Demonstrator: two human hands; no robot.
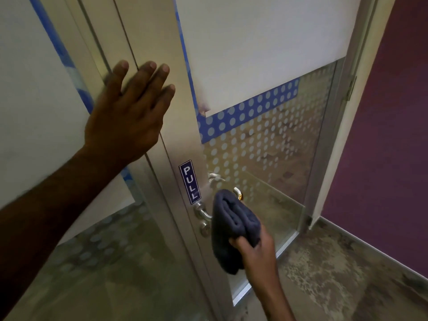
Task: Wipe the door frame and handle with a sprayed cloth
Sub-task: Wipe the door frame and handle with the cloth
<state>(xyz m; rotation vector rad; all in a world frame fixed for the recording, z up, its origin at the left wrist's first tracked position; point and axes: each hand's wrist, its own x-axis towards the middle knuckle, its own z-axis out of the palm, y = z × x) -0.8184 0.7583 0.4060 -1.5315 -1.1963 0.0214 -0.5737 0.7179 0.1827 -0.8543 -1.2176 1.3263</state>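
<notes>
A glass door with a brushed metal frame (162,38) fills the view. Its curved chrome handle (203,214) sits below a blue PULL sticker (190,181). My right hand (254,249) is shut on a folded dark grey cloth (231,230), which is pressed over the middle of the handle and hides that part. Only the handle's two ends show. My left hand (129,110) lies flat with fingers spread on the metal frame, higher up and to the left of the handle.
The door glass (266,144) has a white upper film, a blue dotted band and frosted dots. A purple wall (382,147) stands close on the right. Mottled floor (335,274) lies below. A fixed glass panel (34,77) is at left.
</notes>
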